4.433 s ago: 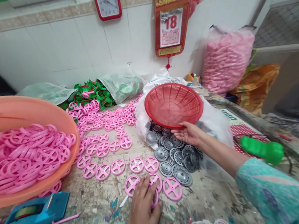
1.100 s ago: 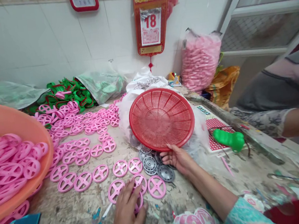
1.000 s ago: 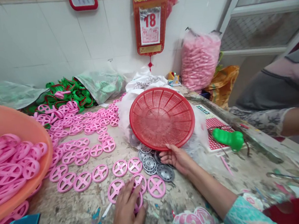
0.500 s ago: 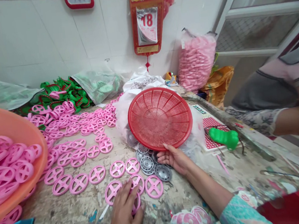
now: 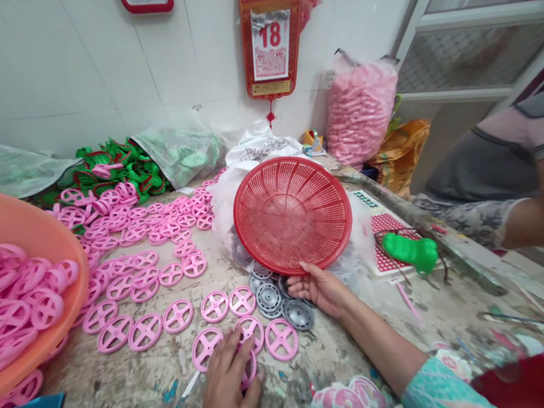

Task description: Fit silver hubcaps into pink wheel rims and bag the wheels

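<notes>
My left hand (image 5: 230, 379) lies flat at the table's near edge, fingers stretched over a pink spoked wheel (image 5: 252, 332) and partly covering another below it. More pink wheels (image 5: 281, 339) lie singly around it. A round red mesh basket (image 5: 293, 215) leans tilted towards me on clear plastic bags. My right hand (image 5: 318, 290) is at the basket's lower rim, thumb against the rim and fingers curled beneath it. Beside those fingers are several grey wheel discs (image 5: 269, 299), partly hidden by the basket and hand.
An orange basin (image 5: 75, 265) of pink wheels stands at left. Behind are green plastic parts (image 5: 115, 166) and a bag of pink pieces (image 5: 362, 112). At right are a green moulded piece (image 5: 410, 252) on a red-patterned sheet (image 5: 390, 226) and a seated person (image 5: 496, 152).
The view has shifted slightly. Both hands and the red basket keep the same positions relative to the wheels.
</notes>
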`<state>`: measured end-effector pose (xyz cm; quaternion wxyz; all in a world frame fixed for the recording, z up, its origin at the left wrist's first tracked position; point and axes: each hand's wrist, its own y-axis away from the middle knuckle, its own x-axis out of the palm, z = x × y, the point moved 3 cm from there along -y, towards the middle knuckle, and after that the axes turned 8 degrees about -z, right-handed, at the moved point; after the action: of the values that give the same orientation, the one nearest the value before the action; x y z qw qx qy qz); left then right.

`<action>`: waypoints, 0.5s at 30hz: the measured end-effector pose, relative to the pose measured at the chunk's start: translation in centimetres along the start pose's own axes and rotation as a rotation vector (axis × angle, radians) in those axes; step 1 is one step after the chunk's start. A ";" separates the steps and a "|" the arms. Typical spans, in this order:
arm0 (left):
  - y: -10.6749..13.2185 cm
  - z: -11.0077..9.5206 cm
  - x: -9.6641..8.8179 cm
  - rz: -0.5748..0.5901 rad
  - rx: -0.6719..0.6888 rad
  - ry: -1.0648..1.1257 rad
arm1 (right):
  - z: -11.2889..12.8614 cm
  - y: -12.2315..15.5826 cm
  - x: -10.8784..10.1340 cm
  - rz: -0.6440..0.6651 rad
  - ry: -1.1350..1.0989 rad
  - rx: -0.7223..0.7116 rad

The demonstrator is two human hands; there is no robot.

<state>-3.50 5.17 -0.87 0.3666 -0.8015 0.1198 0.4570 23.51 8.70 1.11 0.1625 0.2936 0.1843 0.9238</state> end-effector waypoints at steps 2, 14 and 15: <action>0.0 0.0 0.0 0.003 -0.006 0.010 | 0.0 0.0 0.0 0.003 -0.005 -0.002; 0.1 0.1 0.2 0.010 -0.065 0.055 | -0.5 -0.4 -0.3 0.001 0.007 -0.034; 0.0 0.1 0.2 0.014 -0.065 0.052 | -0.5 -0.4 -0.3 0.000 0.010 -0.035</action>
<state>-3.51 5.26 -1.07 0.3339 -0.8238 0.1198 0.4422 23.52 8.80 0.40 0.1668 0.2861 0.1691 0.9283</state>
